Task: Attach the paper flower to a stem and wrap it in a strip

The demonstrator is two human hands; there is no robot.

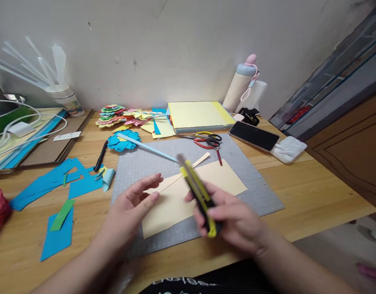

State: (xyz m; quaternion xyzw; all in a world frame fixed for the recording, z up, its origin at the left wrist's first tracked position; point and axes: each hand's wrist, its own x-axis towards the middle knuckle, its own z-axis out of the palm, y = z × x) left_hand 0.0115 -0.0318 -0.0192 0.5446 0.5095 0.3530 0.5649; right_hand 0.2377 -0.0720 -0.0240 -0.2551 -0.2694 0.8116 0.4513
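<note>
My right hand [233, 214] is closed around a yellow and black utility knife [195, 190], held up over the paper. The knife points away from me and its tip is blurred. To the left, my left hand [134, 202] hovers with thumb and fingers apart, its thumb tip by the paper's edge. A sheet of cream paper [169, 208] lies slanted on a grey cutting mat [252, 175]. Along the sheet's far edge runs a narrow cut strip [201, 160] of the same paper. The knife hides part of both.
Scissors [210, 141], a red pen-like piece [219, 157] and a blue paper flower [123, 141] with a rolled stem [154, 151] lie around the mat. A phone [254, 135] is at right, blue paper scraps [57, 237] at left. A paper stack [200, 116] and bottle [238, 87] stand behind.
</note>
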